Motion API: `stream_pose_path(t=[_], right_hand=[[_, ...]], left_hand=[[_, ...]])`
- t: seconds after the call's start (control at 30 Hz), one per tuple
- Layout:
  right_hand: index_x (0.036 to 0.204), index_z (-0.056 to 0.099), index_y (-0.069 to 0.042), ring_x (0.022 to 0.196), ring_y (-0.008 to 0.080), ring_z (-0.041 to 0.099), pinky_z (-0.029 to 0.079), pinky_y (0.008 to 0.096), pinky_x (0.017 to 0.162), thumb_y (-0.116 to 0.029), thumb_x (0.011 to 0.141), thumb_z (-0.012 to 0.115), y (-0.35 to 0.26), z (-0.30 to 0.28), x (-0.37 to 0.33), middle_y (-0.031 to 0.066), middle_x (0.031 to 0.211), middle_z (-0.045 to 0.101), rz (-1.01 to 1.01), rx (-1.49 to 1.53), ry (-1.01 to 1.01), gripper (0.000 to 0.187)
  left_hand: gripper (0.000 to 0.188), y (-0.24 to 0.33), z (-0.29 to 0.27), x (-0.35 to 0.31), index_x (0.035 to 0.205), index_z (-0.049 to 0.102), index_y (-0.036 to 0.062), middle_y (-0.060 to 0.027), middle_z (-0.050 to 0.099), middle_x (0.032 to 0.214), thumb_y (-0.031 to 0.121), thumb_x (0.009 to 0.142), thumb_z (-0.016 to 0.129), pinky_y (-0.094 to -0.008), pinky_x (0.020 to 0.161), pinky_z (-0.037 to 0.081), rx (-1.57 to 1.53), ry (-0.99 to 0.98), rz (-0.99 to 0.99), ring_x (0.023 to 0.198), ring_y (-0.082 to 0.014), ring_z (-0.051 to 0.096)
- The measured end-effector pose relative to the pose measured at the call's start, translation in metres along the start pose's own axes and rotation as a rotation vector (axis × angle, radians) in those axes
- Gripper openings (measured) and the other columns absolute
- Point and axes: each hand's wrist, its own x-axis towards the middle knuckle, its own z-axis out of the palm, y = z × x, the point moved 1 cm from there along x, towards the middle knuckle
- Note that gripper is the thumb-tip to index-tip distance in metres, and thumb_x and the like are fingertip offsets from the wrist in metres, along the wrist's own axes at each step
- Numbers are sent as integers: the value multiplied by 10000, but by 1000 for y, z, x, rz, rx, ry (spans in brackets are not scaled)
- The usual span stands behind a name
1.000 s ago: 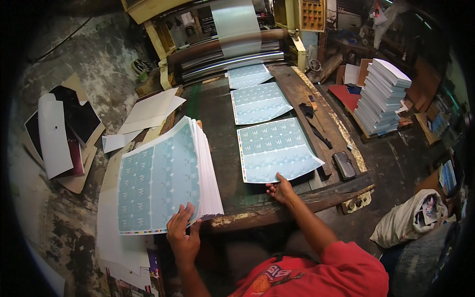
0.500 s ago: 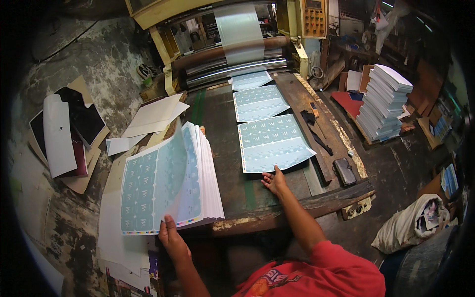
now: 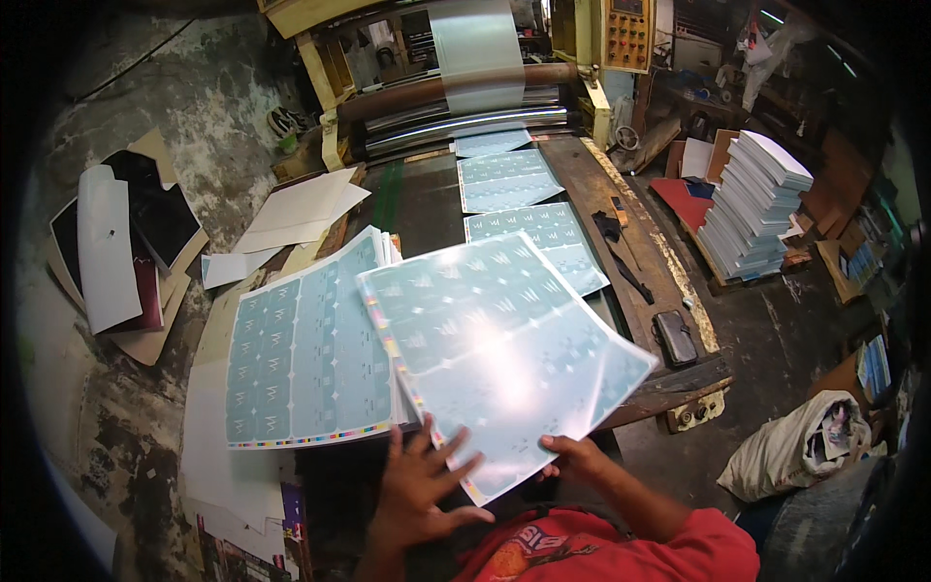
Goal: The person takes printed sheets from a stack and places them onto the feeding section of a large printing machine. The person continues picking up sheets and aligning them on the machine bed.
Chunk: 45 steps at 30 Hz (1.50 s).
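A glossy printed sheet (image 3: 485, 320) in pale green-blue, with a white border and a colour strip along its left edge, is lifted in front of me. My right hand (image 3: 572, 456) pinches its near edge, thumb on top and fingers beneath. By the sheet's lower left corner, my left hand (image 3: 427, 480) has its fingers spread; whether they touch the sheet I cannot tell. To the left lies a stack of similar sheets (image 3: 310, 359), partly overlapped by the lifted one. Other printed sheets (image 3: 509, 179) lie in a row leading from the machine's rollers.
Ahead stands a roller machine (image 3: 465, 121) with clear film (image 3: 477, 53) and a button panel (image 3: 626, 37). On the table's right lie a dark case (image 3: 675, 336) and a black strap (image 3: 626, 267). A tall paper stack (image 3: 756, 204) and a white sack (image 3: 800, 451) stand farther right.
My right hand has drawn the nearest sheet off the table toward me and leftward. My left hand has let go of the stack's top sheet, which now lies flatter, and moved right.
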Motion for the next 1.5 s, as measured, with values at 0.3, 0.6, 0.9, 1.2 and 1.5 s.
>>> stream_pose_path(t=[0.3,0.6,0.9,1.2,1.5], right_hand=[[1153,490,34,650,187,580,541,400,760,-361,992,520,106,-69,2,180,872,652,113,229,323,428],[1204,474,38,662,200,591,531,438,797,-483,1009,403,63,-86,64,179,898,642,-35,307,312,561],[1131,462,-92,749,204,595,521,426,776,-444,968,519,58,-69,104,119,989,632,-270,287,520,393],[1207,659,-104,1018,260,646,491,414,920,-501,937,546,142,-83,43,144,1072,693,149,-906,-183,493],[1010,716,-44,961,383,651,488,502,857,-407,899,494,197,-366,12,209,1006,690,-310,-1609,779,441]], left_hand=[[434,-69,3,-10,1219,629,54,-146,624,1273,359,911,636,-499,1079,332,232,282,-337,1289,-339,504],[200,-66,14,-8,999,722,63,-94,725,1019,208,952,592,-414,935,406,96,601,-457,1050,-302,639],[192,-59,15,-4,989,720,65,-101,715,1012,218,948,611,-410,932,416,113,615,-467,1039,-309,636],[227,-42,5,2,1059,680,7,-114,704,989,192,967,586,-391,939,451,-274,854,-489,1030,-293,625],[368,9,49,12,973,752,139,-59,727,1037,-31,646,735,-525,1060,369,-197,274,-100,1134,-306,619]])
